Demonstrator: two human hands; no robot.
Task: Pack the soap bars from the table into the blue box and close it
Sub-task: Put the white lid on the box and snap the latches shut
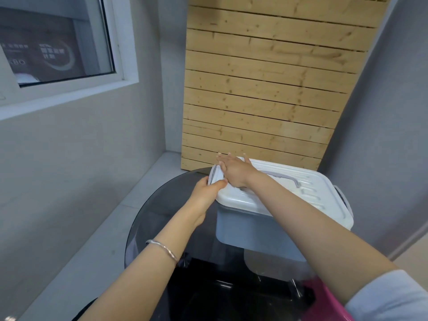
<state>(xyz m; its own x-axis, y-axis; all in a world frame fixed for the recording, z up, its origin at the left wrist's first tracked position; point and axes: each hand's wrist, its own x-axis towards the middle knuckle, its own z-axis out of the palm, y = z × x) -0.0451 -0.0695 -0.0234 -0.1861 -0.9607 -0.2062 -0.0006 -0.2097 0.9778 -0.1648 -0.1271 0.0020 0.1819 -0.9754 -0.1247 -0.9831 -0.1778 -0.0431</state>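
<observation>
We see the left hand [209, 189] closed around the grey latch [214, 174] at the left end of the white lid [308, 191], thumb on top of the lid's corner. The right hand [234, 169] lies open and flat, palm down, on the lid beside that latch. The lid sits on the blue box [254, 230], covering its opening. The box rests on the round dark glass table [162, 205]. A silver bracelet [163, 247] circles the left wrist.
</observation>
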